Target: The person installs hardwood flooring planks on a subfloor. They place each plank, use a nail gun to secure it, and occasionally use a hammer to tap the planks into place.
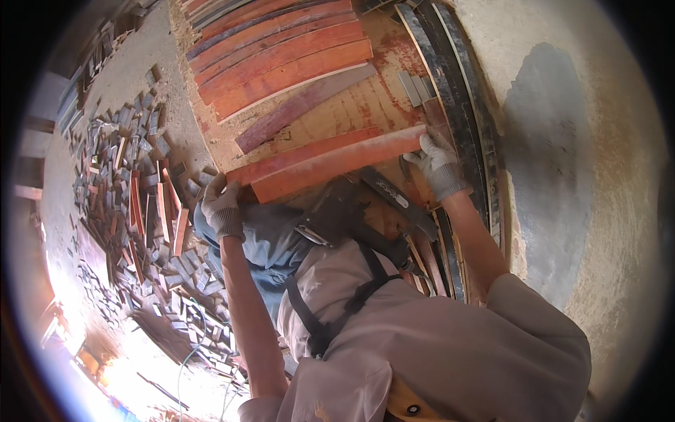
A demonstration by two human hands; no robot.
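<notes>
My left hand, in a pale knitted glove, is closed round the left end of a red-orange wooden plank. A second red-orange plank overlaps it on the near side, set a little to the right. Its right end is pinched by my gloved right hand, thumb on top. Both planks lie across in front of my knees. Just below them rests a black nail gun with a long magazine. Beyond the planks lies a loose purplish board with a tapered end.
Several red-orange planks lie side by side on a plywood sheet at the back. Small grey blocks sit near long dark curved strips on the right. Many small offcuts cover the floor at left, with a thin hose.
</notes>
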